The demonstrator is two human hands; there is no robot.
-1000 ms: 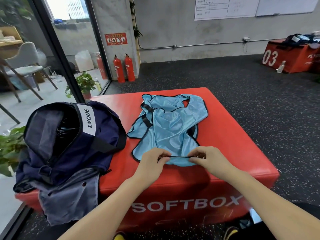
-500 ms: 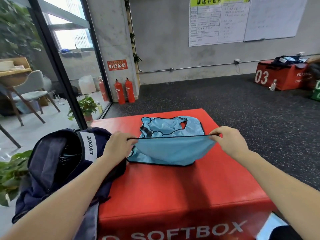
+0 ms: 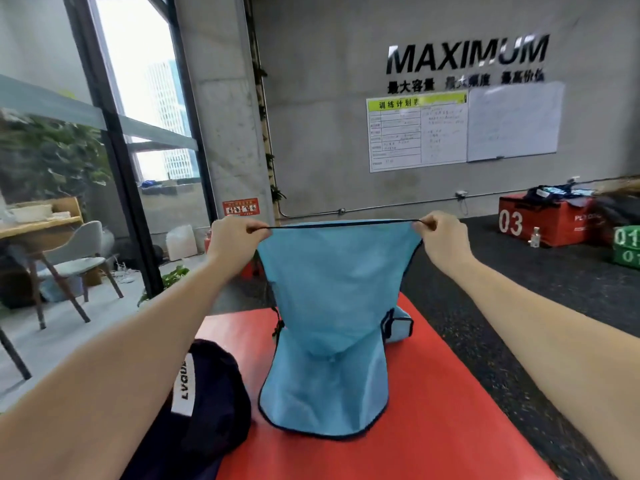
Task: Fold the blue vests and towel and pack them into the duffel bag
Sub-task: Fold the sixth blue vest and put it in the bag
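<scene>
The left hand and the right hand are both pinching the top edge of a light blue vest, one at each corner, with the fingers curled tight on the dark trim. The arms are reaching out in front of the person, and the edge is stretching in a straight line between the two hands. The vest is hanging down from that edge, and its bottom part is resting on the red soft box below. A bit more blue cloth is peeking out behind it on the right, and it is hard to tell if that is part of the same vest or another one. The dark blue duffel bag is sitting on the left side of the box, just beside the hanging vest, with a white label on it. Only part of the bag is showing, so what is inside cannot be told. No towel is showing. It looks like the job is only starting: this vest is not folded yet, so it seems the folding and the packing are both still waiting to be done.
</scene>
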